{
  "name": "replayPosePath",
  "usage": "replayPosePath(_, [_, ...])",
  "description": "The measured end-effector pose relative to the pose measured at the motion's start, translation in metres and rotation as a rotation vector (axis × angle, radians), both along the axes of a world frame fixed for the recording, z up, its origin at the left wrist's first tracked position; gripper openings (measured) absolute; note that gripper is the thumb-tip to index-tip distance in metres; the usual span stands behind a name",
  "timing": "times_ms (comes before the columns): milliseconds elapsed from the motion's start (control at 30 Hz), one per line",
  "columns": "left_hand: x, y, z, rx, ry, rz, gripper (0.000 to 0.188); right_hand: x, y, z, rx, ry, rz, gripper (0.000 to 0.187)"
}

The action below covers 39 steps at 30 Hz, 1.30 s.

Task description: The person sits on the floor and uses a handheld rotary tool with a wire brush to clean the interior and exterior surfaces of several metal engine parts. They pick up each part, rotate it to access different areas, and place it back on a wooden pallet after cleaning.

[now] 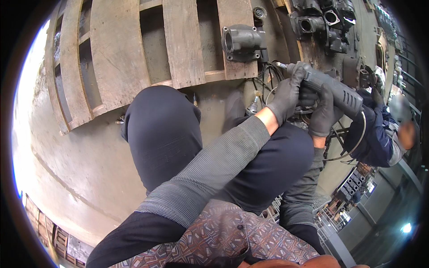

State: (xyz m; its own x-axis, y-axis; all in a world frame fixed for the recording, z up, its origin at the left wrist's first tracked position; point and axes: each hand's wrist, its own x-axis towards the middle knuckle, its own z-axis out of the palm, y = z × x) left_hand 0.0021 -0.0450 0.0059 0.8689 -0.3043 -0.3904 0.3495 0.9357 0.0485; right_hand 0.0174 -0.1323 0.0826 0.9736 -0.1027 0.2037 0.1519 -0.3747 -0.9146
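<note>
Both my hands wear dark gloves and hold a dark grey die grinder (333, 87) with vent slots near its rear end. My left hand (287, 94) is closed round its front part, just behind the shiny tip. Farther back, my right hand (325, 115) grips the body from the near side. The tip points left, and a cord (361, 138) loops down from the rear. A dark metal casting (243, 42) with a round bore sits on the wooden pallet (183, 40), left of the tip. Below the grinder, another dark part (307, 99) is partly hidden by my hands.
Several dark castings (324, 24) are heaped at the far right. Hoses (267, 73) lie beside the pallet's edge, near a silver fitting-like tool (253, 106) on the floor. A person in dark blue clothing (375, 129) is close on my right. My knees are below the pallet.
</note>
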Motion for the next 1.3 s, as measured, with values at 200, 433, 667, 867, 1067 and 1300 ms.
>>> replayPosePath(200, [0.003,-0.003,-0.033,-0.096,0.083,0.106,0.073,0.013,-0.001,-0.025,-0.187,0.086,0.086,0.034])
replayPosePath(433, [0.008,0.0,-0.061,-0.17,0.077,0.143,0.07,0.02,-0.006,-0.073,0.083,0.201,0.069,0.024])
replayPosePath(667, [0.011,0.004,-0.075,-0.153,0.098,0.172,0.063,0.028,-0.012,-0.103,0.077,0.236,0.062,0.05])
replayPosePath(867, [0.014,0.004,-0.071,-0.104,0.153,0.217,0.056,0.029,-0.005,-0.099,0.08,0.269,0.068,0.052])
replayPosePath(1067, [0.013,0.007,-0.08,-0.117,0.081,0.193,0.073,0.03,0.004,-0.093,-0.018,0.258,0.104,0.048])
replayPosePath(1300, [0.013,0.007,-0.085,-0.124,0.104,0.191,0.072,0.03,0.008,-0.095,-0.004,0.231,0.137,0.051])
